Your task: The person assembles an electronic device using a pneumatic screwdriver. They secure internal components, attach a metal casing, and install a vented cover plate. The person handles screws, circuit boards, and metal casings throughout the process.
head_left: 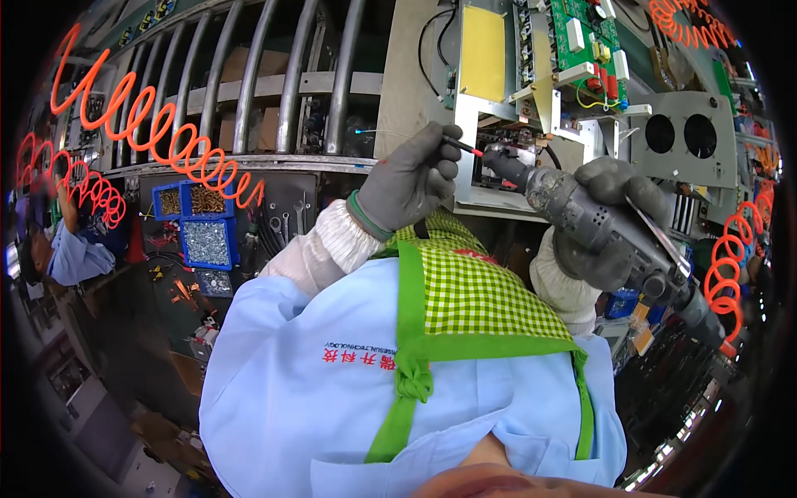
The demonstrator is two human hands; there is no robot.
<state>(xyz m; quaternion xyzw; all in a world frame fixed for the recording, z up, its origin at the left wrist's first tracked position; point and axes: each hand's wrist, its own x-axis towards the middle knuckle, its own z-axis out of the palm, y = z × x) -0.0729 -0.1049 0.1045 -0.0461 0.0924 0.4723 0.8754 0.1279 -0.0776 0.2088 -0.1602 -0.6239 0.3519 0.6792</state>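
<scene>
My left hand (413,176), in a grey glove, pinches a thin lead between thumb and forefinger. The black part of this lead (458,144) ends in a red tip pointing right, and a thin pale length with a blue end trails off to the left. Wrapped in my gloved right hand (610,220) is a grey air-powered hand tool (573,204). Its narrow nose meets or nearly meets the lead's red tip; I cannot tell whether they touch. Just beyond both hands stands an open metal chassis (466,137) with a yellow panel (483,54) and a green circuit board (585,41).
A roller conveyor (249,75) runs along the far left. Blue bins (207,242) of screws and small parts stand left, near wrenches (286,224). Orange coiled hoses (141,112) hang on both sides. A plate with round holes (685,137) sits right. Another person (79,249) is far left.
</scene>
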